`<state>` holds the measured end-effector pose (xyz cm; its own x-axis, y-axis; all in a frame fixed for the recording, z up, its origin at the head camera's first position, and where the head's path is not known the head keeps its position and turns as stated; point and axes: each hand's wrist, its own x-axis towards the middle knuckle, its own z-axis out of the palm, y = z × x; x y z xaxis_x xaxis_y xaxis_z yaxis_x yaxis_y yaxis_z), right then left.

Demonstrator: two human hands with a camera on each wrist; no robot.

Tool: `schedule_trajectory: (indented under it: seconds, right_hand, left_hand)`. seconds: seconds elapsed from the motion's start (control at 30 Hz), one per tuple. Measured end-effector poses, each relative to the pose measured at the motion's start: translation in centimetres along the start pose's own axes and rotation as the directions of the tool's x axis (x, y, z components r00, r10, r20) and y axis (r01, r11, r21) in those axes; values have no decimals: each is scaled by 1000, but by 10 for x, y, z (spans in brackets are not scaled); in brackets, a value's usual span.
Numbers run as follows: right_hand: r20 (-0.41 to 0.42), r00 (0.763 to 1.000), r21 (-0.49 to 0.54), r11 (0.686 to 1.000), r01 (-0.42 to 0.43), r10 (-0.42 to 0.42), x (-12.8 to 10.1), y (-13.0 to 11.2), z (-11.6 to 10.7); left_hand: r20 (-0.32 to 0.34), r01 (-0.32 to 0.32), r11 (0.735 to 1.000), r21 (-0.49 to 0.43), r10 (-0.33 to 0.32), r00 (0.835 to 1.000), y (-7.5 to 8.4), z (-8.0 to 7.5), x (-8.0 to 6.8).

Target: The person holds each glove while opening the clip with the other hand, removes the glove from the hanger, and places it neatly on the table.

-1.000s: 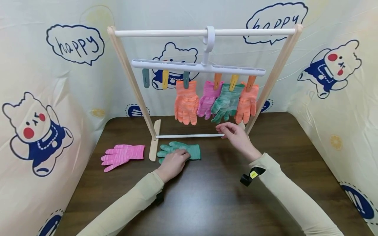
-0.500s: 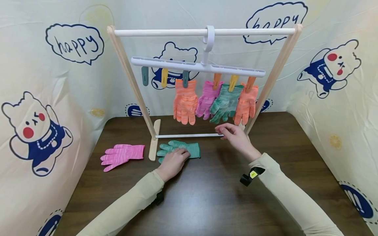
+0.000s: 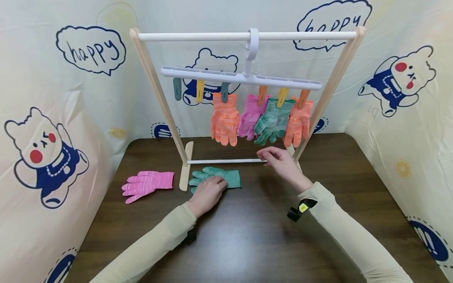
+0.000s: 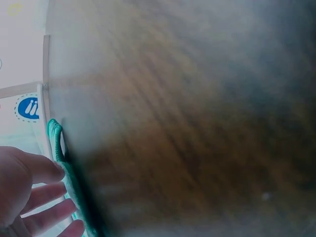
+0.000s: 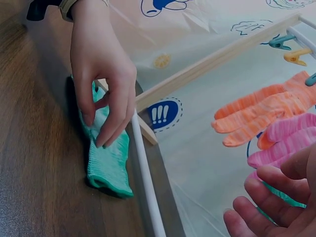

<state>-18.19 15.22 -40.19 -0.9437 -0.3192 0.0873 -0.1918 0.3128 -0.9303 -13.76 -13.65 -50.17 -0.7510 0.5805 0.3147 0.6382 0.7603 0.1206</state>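
Hands [image 3: 208, 192] [image 3: 281, 162]: 2, loosely curled, gripping nothing | table-level gloves [image 3: 233, 179] [image 3: 148, 184]: 2 | hung gloves [image 3: 225, 122]: 4 | pegs [image 3: 199, 91]: 6

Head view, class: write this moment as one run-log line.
left hand: touching green knit glove on table | right hand: holding nothing | pink knit glove: on table, untouched | hanger: four gloves clipped

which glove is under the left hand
The green glove lying on the table. The other green glove hangs from a yellow clip; the pink glove on the table lies farther left, uncovered.
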Motion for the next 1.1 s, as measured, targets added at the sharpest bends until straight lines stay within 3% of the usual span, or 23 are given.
schedule_trajectory:
  seconds: [0.37,0.57,0.83,1.1]
  right_hand:
    - [13,1000,14,1000,-28,28,-1,0,-1]
    - [31,999,21,999,-36,36,-1,-2,-2]
    - [16,1000,33,999,-17,16,3,-13,-4]
    - [-62,998,11,1000,29,-28,12,-33,-5]
  left_hand:
    - [27,22,999,-33,-21,999,-4,5,1]
    - [26,-4,1000,-23,4,1000,-5,3,1]
    - [-43,-20,996,-88,16,999,-4,-4,4]
    - [-90,59,983,-176,-76,993,-4,-21,9]
